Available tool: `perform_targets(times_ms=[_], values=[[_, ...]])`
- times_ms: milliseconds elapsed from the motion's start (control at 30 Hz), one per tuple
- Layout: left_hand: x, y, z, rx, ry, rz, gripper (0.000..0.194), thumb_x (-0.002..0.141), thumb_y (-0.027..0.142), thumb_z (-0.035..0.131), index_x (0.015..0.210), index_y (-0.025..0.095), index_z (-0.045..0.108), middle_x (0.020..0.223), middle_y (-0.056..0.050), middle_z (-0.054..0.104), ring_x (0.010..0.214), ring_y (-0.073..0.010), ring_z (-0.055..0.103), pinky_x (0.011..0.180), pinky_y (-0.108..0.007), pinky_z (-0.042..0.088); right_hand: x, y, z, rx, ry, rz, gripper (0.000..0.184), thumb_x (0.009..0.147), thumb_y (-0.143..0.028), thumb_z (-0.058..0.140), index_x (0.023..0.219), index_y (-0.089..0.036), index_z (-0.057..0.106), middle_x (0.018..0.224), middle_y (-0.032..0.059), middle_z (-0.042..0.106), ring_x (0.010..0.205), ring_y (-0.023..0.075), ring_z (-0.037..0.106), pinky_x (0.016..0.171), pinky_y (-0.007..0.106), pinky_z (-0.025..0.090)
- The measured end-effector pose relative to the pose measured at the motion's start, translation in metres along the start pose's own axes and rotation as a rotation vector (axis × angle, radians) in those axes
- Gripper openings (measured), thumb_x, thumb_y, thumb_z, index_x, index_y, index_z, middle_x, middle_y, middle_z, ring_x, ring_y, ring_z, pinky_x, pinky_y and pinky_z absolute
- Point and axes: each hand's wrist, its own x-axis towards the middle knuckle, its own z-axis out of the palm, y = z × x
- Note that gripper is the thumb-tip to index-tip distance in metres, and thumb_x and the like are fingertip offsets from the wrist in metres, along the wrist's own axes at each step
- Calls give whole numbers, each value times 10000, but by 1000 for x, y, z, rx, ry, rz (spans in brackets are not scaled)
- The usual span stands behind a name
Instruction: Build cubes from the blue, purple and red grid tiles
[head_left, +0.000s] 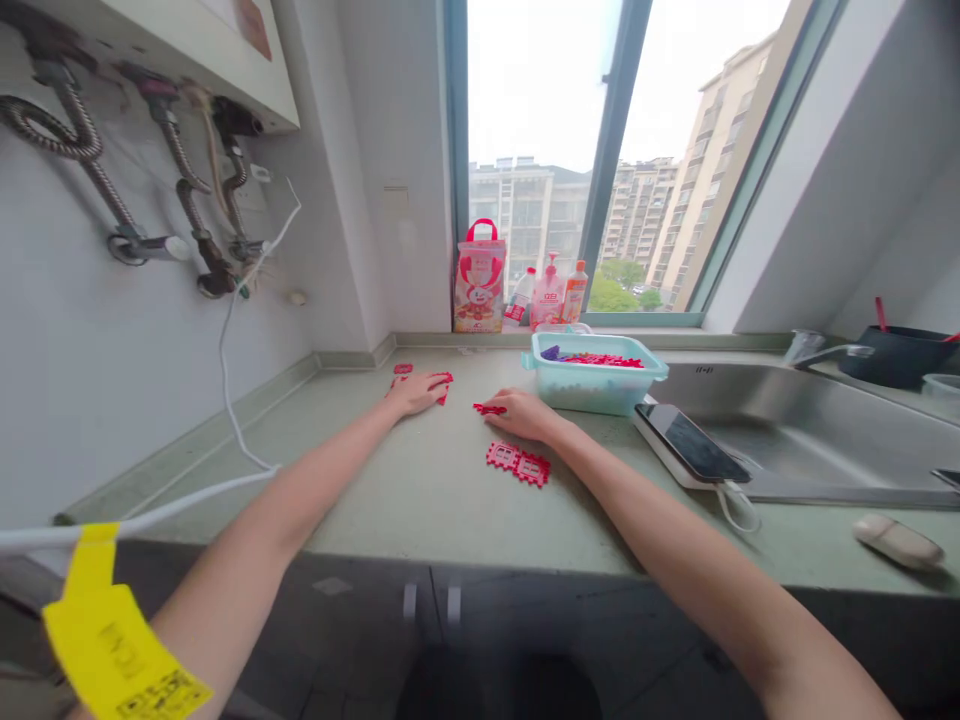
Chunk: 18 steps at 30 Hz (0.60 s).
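Note:
Both my arms reach out over a pale green counter (420, 490). My left hand (417, 391) lies palm down, fingers stretched, on red flat plastic pieces (444, 380) near the back wall. My right hand (521, 413) rests on the counter with its fingers curled on a small red piece (487, 408). Just in front of the right hand lies a joined pair of red toothed square tiles (517, 464). A light blue tub (600, 378) with more red pieces and a purple one stands right of my right hand.
A phone on a white power bank (691, 447) lies at the edge of the steel sink (795, 430). Bottles and a red-and-white pouch (480, 278) stand on the window sill. A white cable (232, 400) hangs from the wall pipes on the left. A white oblong object (898, 541) lies at right.

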Motion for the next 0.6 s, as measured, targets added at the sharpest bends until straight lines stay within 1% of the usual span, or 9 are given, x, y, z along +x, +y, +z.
perform_targets(times_ms=[100, 167, 233, 267, 333, 367, 467, 533, 600], values=[[-42, 18, 0, -5, -12, 103, 610, 1000, 687, 346, 1564, 476, 438, 1662, 8, 393, 1508, -381, 360, 1203, -680, 230, -5, -4, -7, -13, -32, 28, 271, 975, -301, 675, 1201, -212, 796, 1152, 100, 764, 1013, 219, 711, 919, 276, 504], [-64, 28, 0, -10, -15, 169, 610, 1009, 701, 322, 1568, 480, 429, 1666, -4, 385, 1515, -381, 351, 1200, -696, 221, -7, -6, -12, -16, -54, 42, 253, 960, -279, 681, 1169, -214, 807, 1130, 91, 777, 1011, 224, 715, 902, 265, 501], [-76, 34, -2, -42, -24, 183, 623, 1008, 728, 312, 1566, 477, 432, 1680, -20, 356, 1533, -378, 324, 1200, -714, 204, -8, -8, -15, -9, -65, 49, 238, 954, -256, 676, 1143, -215, 814, 1125, 81, 786, 1022, 225, 718, 899, 257, 497], [-77, 33, -4, -76, -21, 167, 635, 1005, 739, 307, 1567, 470, 433, 1688, -24, 338, 1544, -379, 302, 1199, -729, 190, -9, -9, -15, -6, -69, 53, 233, 952, -249, 675, 1135, -216, 815, 1127, 78, 788, 1024, 224, 719, 898, 255, 497], [-71, 27, -11, -146, 15, 115, 654, 1020, 722, 236, 1585, 442, 412, 1700, -27, 308, 1566, -371, 259, 1206, -737, 179, -8, -10, -16, -12, -78, 67, 232, 947, -252, 684, 1136, -220, 815, 1135, 77, 789, 1016, 224, 724, 892, 253, 499], [-66, 20, -15, -202, 59, 89, 653, 1035, 682, 179, 1595, 426, 399, 1697, -19, 316, 1570, -348, 259, 1223, -704, 199, -8, -10, -17, -18, -81, 76, 233, 945, -256, 689, 1139, -221, 815, 1138, 78, 789, 1008, 223, 727, 886, 252, 501], [-49, -8, -29, -417, 214, -2, 682, 1049, 494, 11, 1632, 358, 338, 1654, -20, 404, 1532, -264, 363, 1236, -530, 330, -8, -11, -18, -36, -94, 86, 234, 944, -259, 692, 1139, -221, 816, 1119, 79, 797, 979, 218, 737, 853, 241, 502], [-44, -27, -35, -523, 254, -84, 697, 1042, 429, 1, 1648, 277, 311, 1602, -74, 481, 1476, -281, 450, 1175, -514, 414, -8, -13, -20, -53, -104, 88, 242, 942, -243, 681, 1142, -222, 815, 1095, 76, 803, 953, 212, 743, 823, 231, 500], [-46, -39, -37, -532, 263, -137, 697, 1047, 440, 46, 1622, 203, 361, 1549, -120, 538, 1427, -323, 502, 1130, -528, 446, -9, -15, -22, -74, -107, 105, 288, 926, -226, 681, 1189, -218, 799, 1079, 79, 805, 925, 208, 748, 797, 226, 498]])
